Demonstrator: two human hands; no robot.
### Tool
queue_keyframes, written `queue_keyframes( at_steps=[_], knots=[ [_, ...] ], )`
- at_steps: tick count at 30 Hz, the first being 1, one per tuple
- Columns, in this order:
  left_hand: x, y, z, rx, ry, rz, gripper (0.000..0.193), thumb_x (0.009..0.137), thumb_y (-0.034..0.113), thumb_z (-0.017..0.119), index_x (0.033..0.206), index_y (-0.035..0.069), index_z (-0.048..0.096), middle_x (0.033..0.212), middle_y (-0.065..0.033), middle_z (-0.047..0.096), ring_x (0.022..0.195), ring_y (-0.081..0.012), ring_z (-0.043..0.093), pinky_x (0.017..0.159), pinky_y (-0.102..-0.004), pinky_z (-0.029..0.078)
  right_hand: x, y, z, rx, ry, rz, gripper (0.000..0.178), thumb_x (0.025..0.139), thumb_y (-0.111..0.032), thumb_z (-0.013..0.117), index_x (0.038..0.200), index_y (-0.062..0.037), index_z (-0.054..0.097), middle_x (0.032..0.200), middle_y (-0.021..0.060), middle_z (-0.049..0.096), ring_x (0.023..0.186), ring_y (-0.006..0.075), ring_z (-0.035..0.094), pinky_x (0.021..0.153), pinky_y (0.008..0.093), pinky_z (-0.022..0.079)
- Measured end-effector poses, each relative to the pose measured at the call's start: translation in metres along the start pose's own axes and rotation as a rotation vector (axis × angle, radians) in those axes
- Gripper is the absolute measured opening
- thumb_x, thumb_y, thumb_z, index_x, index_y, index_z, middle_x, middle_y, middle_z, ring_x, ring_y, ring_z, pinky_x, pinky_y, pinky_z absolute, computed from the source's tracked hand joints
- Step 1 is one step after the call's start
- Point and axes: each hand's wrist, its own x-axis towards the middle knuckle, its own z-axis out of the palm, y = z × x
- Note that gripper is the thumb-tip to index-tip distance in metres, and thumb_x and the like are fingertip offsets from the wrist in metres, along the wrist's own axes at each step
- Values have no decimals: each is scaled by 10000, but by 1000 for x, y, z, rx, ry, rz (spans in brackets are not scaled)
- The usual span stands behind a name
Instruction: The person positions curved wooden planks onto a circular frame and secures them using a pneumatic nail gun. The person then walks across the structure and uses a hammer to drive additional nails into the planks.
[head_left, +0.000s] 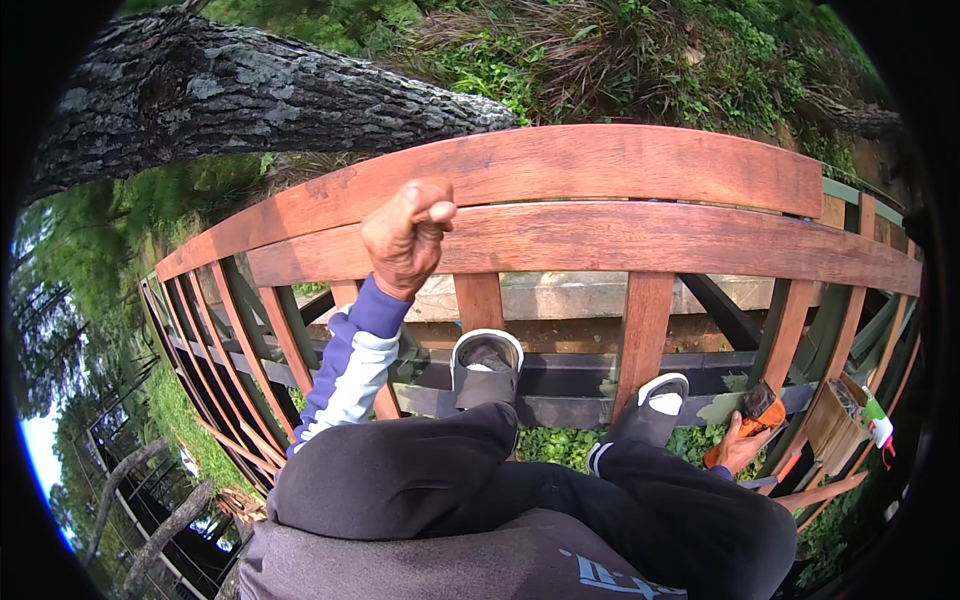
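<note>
Head view: the left hand (407,240) is seen clenched into a fist at centre-left of the frame, raised against the top rail (560,165) of a red-brown wooden railing; whether anything is enclosed in it cannot be told. The right hand (738,445) is seen low at the right edge, closed around the orange handle of a brush (757,408), whose dark head is held near the dark lower beam (560,375), just beside a post (642,330). Both feet in grey sandals (485,370) are planted on that beam, with the knees bent above it and greenery showing beneath.

A slip is judged the main risk: the beam is narrow and open-backed sandals could slide off it, the more so if the fist is only resting on the rail and not gripping it. With the brush worked so low and far to the right, balance could be lost by leaning. The brush could also be dropped through the gaps into the plants below. A small box (835,420) at lower right could be knocked by the right elbow
</note>
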Motion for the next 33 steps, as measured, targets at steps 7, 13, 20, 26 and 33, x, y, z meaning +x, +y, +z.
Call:
queue_keyframes(
  at_steps=[7,13,20,26,33],
  knots=[
    [44,-11,-54,-910,137,-714,365,993,310,472,1110,-15,589,1079,-221,633,749,-138,603,617,-224,539,-8,-3,-11,37,-11,29,826,847,-391,686,1421,34,271,1326,279,465,1208,424,460,1015,445,381],
    [34,2,-14,-899,61,-780,224,980,173,516,1119,5,568,1091,-229,628,796,-170,644,654,-227,569,-6,-14,-17,141,-29,24,841,823,-430,695,1385,69,316,1299,308,468,1191,450,455,992,458,385],
    [133,54,21,-531,-328,-676,224,972,155,540,1099,-23,587,928,-133,659,679,-109,609,562,-212,524,-18,-37,-53,13,140,59,712,876,-372,614,1396,27,334,1332,250,463,1201,428,455,994,508,370],
    [142,77,173,-534,-697,-565,145,903,94,637,977,-29,658,808,-84,670,629,-87,603,529,-230,522,35,-109,-69,441,319,-271,393,930,-128,542,1295,4,480,1157,141,591,961,265,569,861,374,457],
    [96,89,374,-842,-384,-679,106,843,4,675,928,-59,683,826,-78,686,744,-135,660,716,-272,574,111,-181,-30,902,73,-320,379,874,-48,562,1241,23,498,1072,148,621,828,231,592,790,370,489]
  ],
)
